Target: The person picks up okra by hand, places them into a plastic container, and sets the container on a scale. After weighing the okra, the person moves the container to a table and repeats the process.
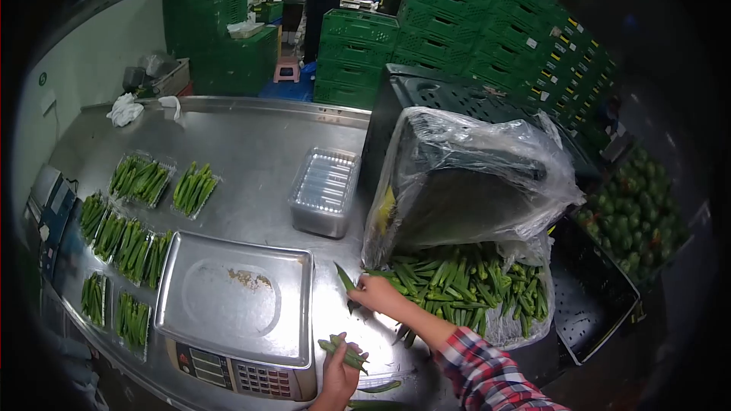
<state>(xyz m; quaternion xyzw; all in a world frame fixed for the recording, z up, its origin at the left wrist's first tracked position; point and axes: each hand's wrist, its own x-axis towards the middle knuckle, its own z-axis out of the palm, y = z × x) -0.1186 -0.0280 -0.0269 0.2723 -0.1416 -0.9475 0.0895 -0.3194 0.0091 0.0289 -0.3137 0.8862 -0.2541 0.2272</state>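
Near the front edge of the steel table, my left hand (pixel 343 371) is closed around a few green okra pods (pixel 346 355). My right hand (pixel 375 294) pinches an okra pod (pixel 345 277) just left of the okra heap (pixel 449 281), which spills from a plastic-lined crate (pixel 476 183) tipped on its side. A loose okra pod (pixel 381 387) lies on the table beside my left hand. To the left of both hands sits a scale (pixel 228 289) with a bare metal pan. Behind it stands a stack of clear plastic trays (pixel 326 183).
Several clear trays of okra (pixel 126 247) cover the table's left side. A white cloth (pixel 125 109) lies at the back left. Green crates (pixel 449 15) are stacked high behind the table. At right are a black crate (pixel 594 297) and a heap of green produce (pixel 636 202).
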